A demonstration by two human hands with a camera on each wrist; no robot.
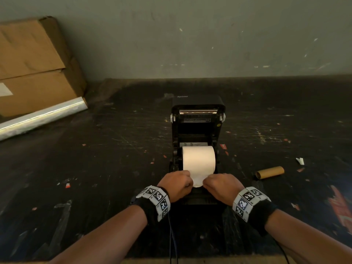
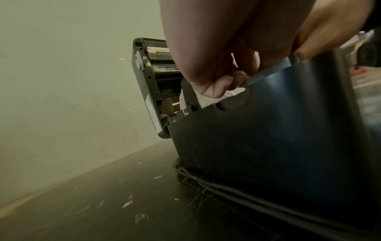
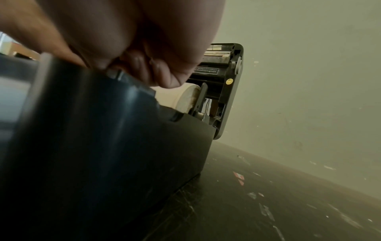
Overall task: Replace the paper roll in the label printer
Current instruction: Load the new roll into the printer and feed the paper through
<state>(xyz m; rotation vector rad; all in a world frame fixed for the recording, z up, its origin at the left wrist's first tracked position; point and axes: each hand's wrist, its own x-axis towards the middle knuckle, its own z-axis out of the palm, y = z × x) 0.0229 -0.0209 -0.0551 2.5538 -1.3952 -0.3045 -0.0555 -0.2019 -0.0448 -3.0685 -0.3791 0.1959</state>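
Observation:
A black label printer (image 1: 198,119) stands mid-table with its lid (image 1: 198,103) swung up and back. A full white paper roll (image 1: 199,159) sits in its bay, its loose end (image 1: 198,181) drawn toward me over the front edge. My left hand (image 1: 178,184) pinches the left side of that paper end; my right hand (image 1: 219,185) pinches the right side. Curled fingers (image 2: 218,84) of the left hand sit on the printer body (image 2: 268,138) in the left wrist view. The right hand's fingers (image 3: 164,76) curl beside the roll (image 3: 185,97) in the right wrist view.
An empty brown cardboard core (image 1: 269,172) lies on the dark table (image 1: 95,168) right of the printer. Cardboard boxes (image 1: 34,69) and a shiny film roll (image 1: 42,117) stand at the far left. A cable (image 2: 237,192) runs along the printer's base. A wall (image 1: 209,35) closes the back.

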